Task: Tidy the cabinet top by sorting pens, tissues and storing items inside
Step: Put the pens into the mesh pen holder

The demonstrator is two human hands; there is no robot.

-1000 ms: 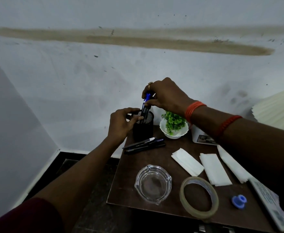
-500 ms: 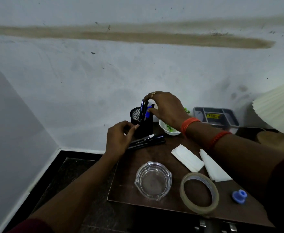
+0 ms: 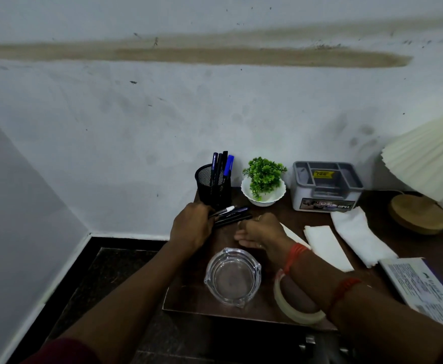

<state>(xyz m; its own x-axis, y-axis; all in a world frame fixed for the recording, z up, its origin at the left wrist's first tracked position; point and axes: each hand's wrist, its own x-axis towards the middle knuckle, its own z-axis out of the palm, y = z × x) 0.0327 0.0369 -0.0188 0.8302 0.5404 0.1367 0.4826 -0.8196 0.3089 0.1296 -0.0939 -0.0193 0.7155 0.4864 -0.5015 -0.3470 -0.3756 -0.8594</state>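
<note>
A black mesh pen holder (image 3: 210, 189) stands at the back left corner of the brown cabinet top (image 3: 186, 298), with several dark and blue pens (image 3: 221, 166) upright in it. Just in front of it lie a few loose pens (image 3: 232, 214). My left hand (image 3: 193, 228) has its fingers closed around their left ends. My right hand (image 3: 261, 232) hovers low by their right ends, fingers loosely apart and holding nothing. Folded white tissues (image 3: 328, 248) lie to the right, one partly under my right wrist. A grey tissue box (image 3: 328, 187) stands at the back.
A small green plant in a white bowl (image 3: 263, 183) sits between holder and box. A glass ashtray (image 3: 232, 277) and a tape roll (image 3: 297, 315) lie near the front edge. A printed box (image 3: 425, 287) and a lamp's wooden base (image 3: 420, 214) are at the right.
My right hand has let go of the blue pen, which now stands in the holder, and dropped to the table. My left hand has moved from the holder down onto the loose pens.
</note>
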